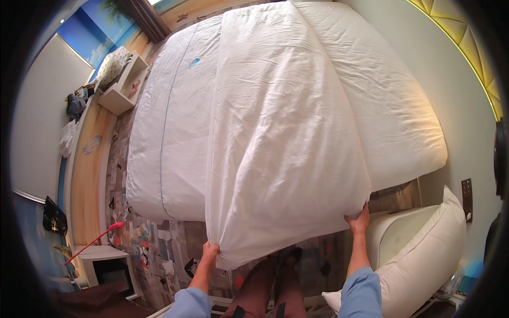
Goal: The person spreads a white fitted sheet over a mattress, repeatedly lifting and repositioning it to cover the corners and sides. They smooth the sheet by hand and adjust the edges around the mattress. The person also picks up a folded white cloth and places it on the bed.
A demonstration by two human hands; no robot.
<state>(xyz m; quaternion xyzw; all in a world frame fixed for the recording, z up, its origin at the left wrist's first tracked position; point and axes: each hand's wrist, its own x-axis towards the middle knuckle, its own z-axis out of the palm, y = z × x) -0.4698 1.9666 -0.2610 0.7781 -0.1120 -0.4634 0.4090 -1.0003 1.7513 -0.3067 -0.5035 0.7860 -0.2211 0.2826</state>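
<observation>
A white duvet [286, 131] lies partly folded over on the bed, its near end lifted off the mattress side and hanging above the floor. My left hand [210, 253] grips its near left corner, and cloth bunches at the fingers. At the near right corner, my right hand [359, 218] holds the edge between thumb and fingers. Beneath and beside it spreads a white-covered mattress [397, 119]. Left of the duvet's straight edge, a white sheet [183, 131] with a thin blue stripe and a small blue emblem covers the bed.
Close by my right arm, a white pillow [423, 258] leans on a pale bedside unit [391, 228]. Scraps and litter lie on the patterned floor [159, 254] at left. A white cabinet [105, 270] stands there under a red stick [95, 242]. A white shelf box [123, 89] is beyond the bed's foot.
</observation>
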